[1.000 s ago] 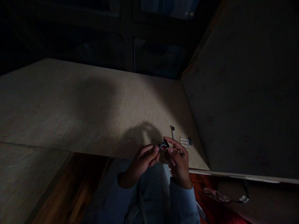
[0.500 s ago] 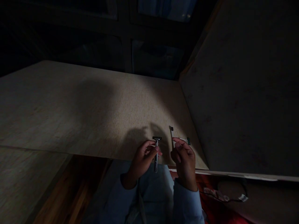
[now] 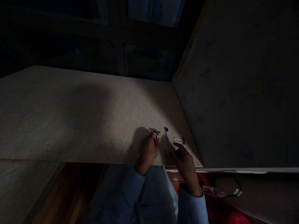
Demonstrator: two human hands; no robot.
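Note:
My left hand [image 3: 149, 150] is closed on a razor [image 3: 157, 135], its head up and pointing away from me, near the table's front edge. Part of the handle is hidden by the fingers. To its right lies a toothbrush [image 3: 167, 138], a thin stick with a small dark head. Beside the toothbrush's lower end, my right hand [image 3: 183, 157] has its index finger and thumb apart, with nothing visible between them. Shadow obscures whether the thumb touches the handle. Just beyond that hand is a small clear item with a dark green end [image 3: 179, 140].
The pale table [image 3: 130, 105] meets a wall panel [image 3: 233, 93] on the right. Dark window frames [image 3: 121, 40] stand behind it. Below the front edge, on the right, are a strap with a white tag [image 3: 237, 193] and red cloth [image 3: 221, 213].
My left hand has moved forward with the razor, closer to the toothbrush. My right hand has drawn back slightly and its fingers have parted. The view has shifted a little.

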